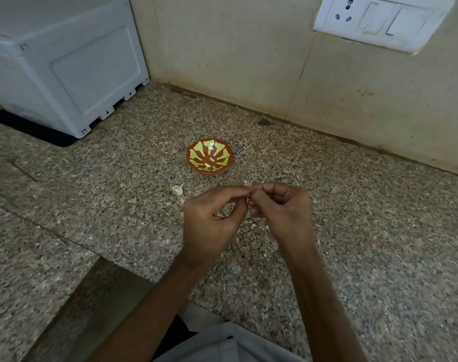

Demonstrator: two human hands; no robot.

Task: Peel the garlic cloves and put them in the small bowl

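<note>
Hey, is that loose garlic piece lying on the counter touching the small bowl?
Apart. The head view shows a strip of bare counter between the garlic piece and the small bowl.

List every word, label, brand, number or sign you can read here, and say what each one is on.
No readable text anywhere in this view.
The switch plate: socket holes and rocker switches only, no lettering visible.
The white appliance: plain panels, no brand or label showing.
The small bowl: a red and yellow-green pattern, no letters.
</note>
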